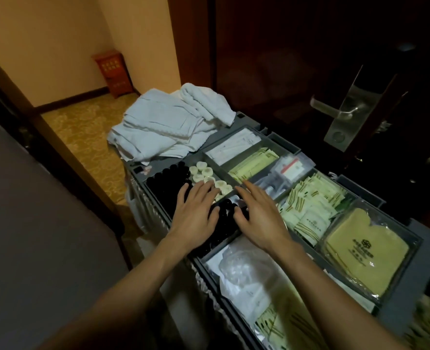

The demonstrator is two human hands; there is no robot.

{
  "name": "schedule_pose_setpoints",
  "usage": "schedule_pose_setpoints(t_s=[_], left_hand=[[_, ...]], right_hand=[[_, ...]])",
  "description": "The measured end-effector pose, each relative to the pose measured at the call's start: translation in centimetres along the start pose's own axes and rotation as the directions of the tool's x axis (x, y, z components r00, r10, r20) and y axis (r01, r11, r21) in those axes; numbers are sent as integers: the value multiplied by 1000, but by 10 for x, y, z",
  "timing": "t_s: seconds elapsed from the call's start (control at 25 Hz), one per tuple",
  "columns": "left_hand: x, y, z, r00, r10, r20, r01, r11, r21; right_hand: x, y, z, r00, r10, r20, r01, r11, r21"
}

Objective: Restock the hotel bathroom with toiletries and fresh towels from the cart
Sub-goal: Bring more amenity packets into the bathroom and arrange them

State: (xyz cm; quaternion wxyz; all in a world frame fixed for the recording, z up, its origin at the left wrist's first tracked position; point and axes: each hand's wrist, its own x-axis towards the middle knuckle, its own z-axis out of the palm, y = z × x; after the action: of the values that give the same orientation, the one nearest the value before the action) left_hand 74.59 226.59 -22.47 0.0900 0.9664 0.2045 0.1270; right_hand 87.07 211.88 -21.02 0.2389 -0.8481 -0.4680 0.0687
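The dark bottles [167, 179] stand packed cap-up in a compartment of the cart [297, 150]. A second batch sits in the next compartment toward six o'clock, partly hidden under the hands. The left hand [196, 213] is spread flat above them, fingers straight and apart, gripping nothing. Its fingertips reach the row of round white soaps [203, 170] at its twelve o'clock. The right hand [261, 218], just beside it at three o'clock, is likewise open and empty, its fingers fanned over a divider. Whether either hand rests on the bottles or hovers above them cannot be told.

At three o'clock of the right hand lie pale green sachets [309, 205], and toward four o'clock a clear bag of yellow packets [368, 251]. The white towels [166, 122] sit in a loose heap on the far end of the cart's surface, at twelve o'clock of the hands. A dark door with a metal door handle [340, 112] stands at two o'clock, and patterned carpet [82, 127] runs off at ten o'clock.

By this showing the task looks to be at its start. Nothing is picked up, the towels lie on the cart, and no bathroom is in view. Choosing toiletries, taking towels and carrying them in all appear left to do.
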Motion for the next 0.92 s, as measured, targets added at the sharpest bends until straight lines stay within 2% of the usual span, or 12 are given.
schedule_pose_setpoints(t_s=[0.2,0.56,0.92], left_hand=[[5,-15,0,999,-32,43,33,999,-25],[24,-7,-2,999,-9,48,6,997,73],[98,-54,36,998,51,47,-52,998,24]], right_hand=[[18,-4,-2,1000,-2,17,2,1000,-18],[40,7,-7,998,-63,3,63,998,4],[102,16,18,996,57,67,-56,998,-16]])
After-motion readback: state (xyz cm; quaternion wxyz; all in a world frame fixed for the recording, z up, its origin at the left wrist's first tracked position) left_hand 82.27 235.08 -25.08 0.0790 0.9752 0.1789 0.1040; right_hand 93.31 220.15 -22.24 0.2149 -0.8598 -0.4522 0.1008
